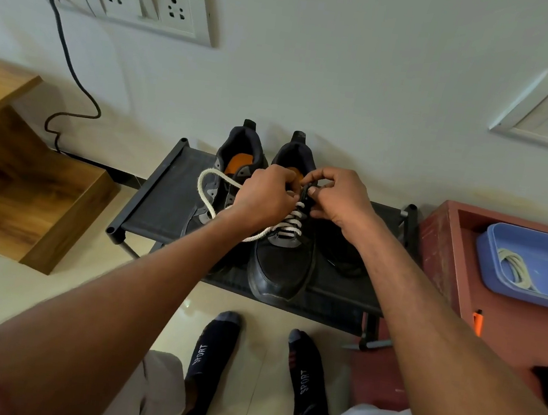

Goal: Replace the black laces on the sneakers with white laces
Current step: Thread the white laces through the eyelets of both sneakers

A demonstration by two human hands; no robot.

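Head view: the black low-top sneaker on the right (280,259) is sitting toe toward you on the dark fabric-topped shoe rack (163,200), against the wall. A white woven lace (289,224) is running in crossed rows up its lower eyelets. Its loose end is looping out to the left, over the second black sneaker with the orange insole (236,164), which is standing just beside the first and showing no lace in its visible eyelets.

Your left hand (263,199) is curling its fingers over the upper eyelets of the right sneaker, seemingly clamped on the white lace; the exact pinch point is hidden under the knuckles. Your right hand (339,194) is pinching the dark tongue or eyelet flap at the top of the same shoe, thumb and forefinger together on it. The two hands are nearly touching above the shoe's throat.

A loose black lace (344,267) is lying on the rack, right of the laced sneaker. Further right, a blue plastic tub (531,294) is sitting in a red wooden crate (441,235) and holding a coiled whitish lace (513,267). An orange-capped object (477,322) is resting on the crate's surface; I cannot tell what it is.

You are standing in dark socks marked SPORT (208,361) on a pale tiled floor (30,298). A wooden box shelf (27,184) is sitting at left, and a black cable (65,64) is hanging from a white wall socket plate (142,1).
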